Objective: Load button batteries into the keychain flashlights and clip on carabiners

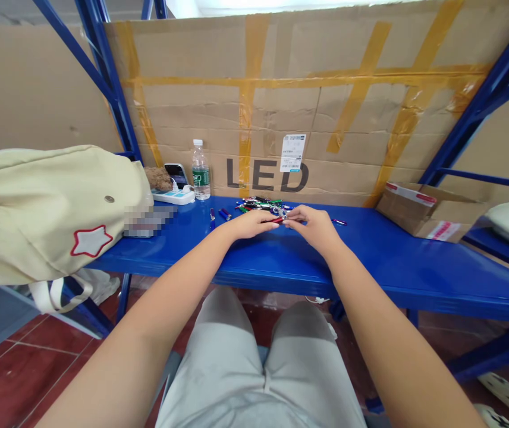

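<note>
Over the blue table, both of my hands meet on a small, shiny red tube (276, 220) with a silver end. My left hand (253, 224) is closed on its red part. The fingers of my right hand (312, 224) pinch the silver end; part of it is hidden by them. Right behind my hands lies a pile of similar slim tubes (257, 203) in red, blue, green and black with silver parts. To the left, a few blue tubes (224, 214) lie apart from the pile, and a single red-purple tube (339, 222) rests just right of my right hand.
A cream bag (53, 208) fills the left end of the blue table (397, 267). Further back stand a water bottle (201, 175), a white power strip (176, 195) and a phone (175, 172). An open cardboard box (428, 212) sits at right. Tall cardboard (183, 113) backs the table.
</note>
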The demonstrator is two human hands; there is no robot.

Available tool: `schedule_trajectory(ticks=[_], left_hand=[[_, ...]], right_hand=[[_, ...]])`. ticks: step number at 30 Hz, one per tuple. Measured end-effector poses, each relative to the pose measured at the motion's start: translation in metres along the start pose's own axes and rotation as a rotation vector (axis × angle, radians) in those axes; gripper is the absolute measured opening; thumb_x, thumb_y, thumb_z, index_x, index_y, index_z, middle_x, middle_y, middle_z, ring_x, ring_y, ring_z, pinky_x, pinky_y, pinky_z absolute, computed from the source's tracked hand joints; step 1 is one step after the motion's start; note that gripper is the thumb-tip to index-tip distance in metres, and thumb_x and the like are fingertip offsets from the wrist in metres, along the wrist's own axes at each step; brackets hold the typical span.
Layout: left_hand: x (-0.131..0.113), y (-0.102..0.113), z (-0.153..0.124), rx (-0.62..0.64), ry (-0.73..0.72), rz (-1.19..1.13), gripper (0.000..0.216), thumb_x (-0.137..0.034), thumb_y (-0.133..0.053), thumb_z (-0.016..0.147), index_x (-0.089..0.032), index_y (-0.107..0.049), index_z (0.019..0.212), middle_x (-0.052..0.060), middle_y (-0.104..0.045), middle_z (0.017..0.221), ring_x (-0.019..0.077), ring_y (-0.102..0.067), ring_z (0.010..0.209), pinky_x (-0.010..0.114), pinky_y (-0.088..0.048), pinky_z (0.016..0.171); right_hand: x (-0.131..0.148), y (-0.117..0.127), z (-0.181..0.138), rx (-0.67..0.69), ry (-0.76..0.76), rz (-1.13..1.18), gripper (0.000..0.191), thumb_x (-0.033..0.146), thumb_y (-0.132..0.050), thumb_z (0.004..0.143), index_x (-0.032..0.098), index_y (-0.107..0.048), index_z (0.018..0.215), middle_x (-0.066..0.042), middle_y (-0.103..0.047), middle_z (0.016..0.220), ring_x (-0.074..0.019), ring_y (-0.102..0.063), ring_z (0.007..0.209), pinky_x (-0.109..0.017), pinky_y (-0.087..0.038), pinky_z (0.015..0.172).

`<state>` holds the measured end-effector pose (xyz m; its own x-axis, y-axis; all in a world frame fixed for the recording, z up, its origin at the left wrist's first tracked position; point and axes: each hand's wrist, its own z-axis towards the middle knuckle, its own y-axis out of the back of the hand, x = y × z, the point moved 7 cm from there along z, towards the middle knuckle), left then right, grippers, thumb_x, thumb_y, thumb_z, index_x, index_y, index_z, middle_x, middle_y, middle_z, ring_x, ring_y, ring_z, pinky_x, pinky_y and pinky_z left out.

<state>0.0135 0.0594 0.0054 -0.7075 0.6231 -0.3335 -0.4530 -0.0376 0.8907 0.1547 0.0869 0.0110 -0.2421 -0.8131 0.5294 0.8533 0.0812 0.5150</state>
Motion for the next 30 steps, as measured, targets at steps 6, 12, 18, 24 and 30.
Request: schedule_trajectory(ticks=[6, 12, 18, 24, 30], left_hand=[[0.005, -0.004, -0.005, 0.101, 0.106, -0.116, 0.039, -0.046, -0.044, 0.093, -0.015, -0.066, 0.102, 0.003, -0.065, 0.09, 0.0185, -0.058, 0.083, 0.028, -0.044, 0.075], [0.008, -0.003, -0.008, 0.137, 0.159, -0.187, 0.046, -0.052, -0.044, 0.091, -0.016, -0.066, 0.11, 0.002, -0.065, 0.088, 0.0183, -0.057, 0.083, 0.029, -0.044, 0.077], [0.009, -0.006, -0.009, 0.168, 0.157, -0.186, 0.047, -0.053, -0.044, 0.091, -0.014, -0.066, 0.106, 0.003, -0.065, 0.084, 0.0181, -0.058, 0.081, 0.03, -0.046, 0.078], [0.009, -0.006, -0.009, 0.153, 0.106, -0.123, 0.04, -0.046, -0.046, 0.093, -0.016, -0.066, 0.111, 0.005, -0.069, 0.098, 0.0189, -0.061, 0.089, 0.029, -0.046, 0.081], [-0.007, 0.001, -0.003, -0.02, -0.123, 0.192, 0.033, -0.035, -0.045, 0.097, -0.014, -0.068, 0.106, 0.01, -0.069, 0.097, 0.0209, -0.061, 0.088, 0.031, -0.044, 0.081]], right_hand=[[0.015, -0.003, -0.001, 0.074, 0.105, -0.259, 0.013, 0.021, -0.063, 0.081, 0.021, -0.073, 0.09, -0.004, -0.075, 0.089, -0.021, -0.07, 0.083, -0.033, -0.053, 0.08], [0.019, -0.005, -0.002, 0.127, 0.118, -0.358, 0.02, 0.02, -0.058, 0.087, 0.024, -0.075, 0.095, -0.003, -0.075, 0.097, -0.0229, -0.069, 0.094, -0.036, -0.05, 0.09], [0.026, -0.007, -0.002, 0.14, 0.275, -0.399, 0.021, 0.019, -0.055, 0.09, 0.016, -0.074, 0.097, -0.01, -0.074, 0.101, -0.0222, -0.068, 0.096, -0.033, -0.05, 0.091], [0.026, -0.009, -0.001, 0.194, 0.227, -0.363, 0.018, 0.019, -0.055, 0.088, 0.017, -0.072, 0.087, -0.008, -0.074, 0.09, -0.0214, -0.067, 0.087, -0.034, -0.05, 0.084], [0.005, -0.009, -0.001, 0.155, -0.116, -0.016, 0.018, 0.03, -0.058, 0.084, 0.018, -0.065, 0.073, -0.003, -0.069, 0.071, -0.0164, -0.064, 0.065, -0.03, -0.052, 0.067]])
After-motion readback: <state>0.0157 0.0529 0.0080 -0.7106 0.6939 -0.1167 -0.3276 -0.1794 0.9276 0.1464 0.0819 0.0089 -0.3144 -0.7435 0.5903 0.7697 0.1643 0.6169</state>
